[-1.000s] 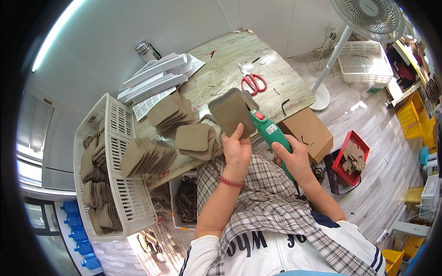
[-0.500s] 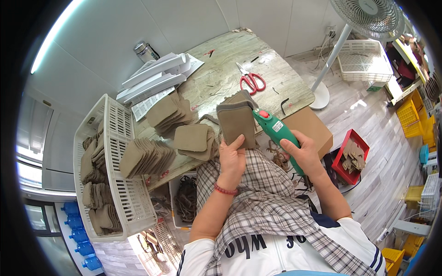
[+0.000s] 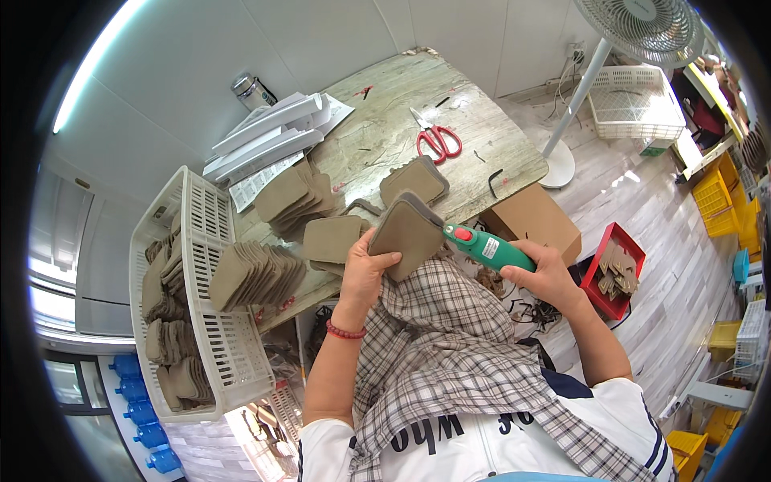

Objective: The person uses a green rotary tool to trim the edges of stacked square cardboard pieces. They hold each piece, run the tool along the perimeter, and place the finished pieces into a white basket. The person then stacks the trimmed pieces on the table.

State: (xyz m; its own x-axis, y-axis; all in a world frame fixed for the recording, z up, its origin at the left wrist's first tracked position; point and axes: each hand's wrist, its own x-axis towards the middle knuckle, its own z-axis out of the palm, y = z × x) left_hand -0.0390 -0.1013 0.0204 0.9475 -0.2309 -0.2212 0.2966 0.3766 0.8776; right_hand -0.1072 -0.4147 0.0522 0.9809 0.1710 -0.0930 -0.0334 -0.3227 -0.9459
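Table (image 3: 482, 136) as landmark: at its near edge I see the left hand (image 3: 365, 269) clamped on a tan pad (image 3: 409, 233), right hand (image 3: 546, 277) closed round the green tool (image 3: 486, 247), mid-trimming I judge, next needing the tip steadied against the pad's edge.

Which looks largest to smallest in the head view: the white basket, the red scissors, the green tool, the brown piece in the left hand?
1. white basket
2. brown piece, held by the left hand
3. green tool, in the right hand, partly hidden
4. red scissors, farther away, so 3 and 4 are unsure
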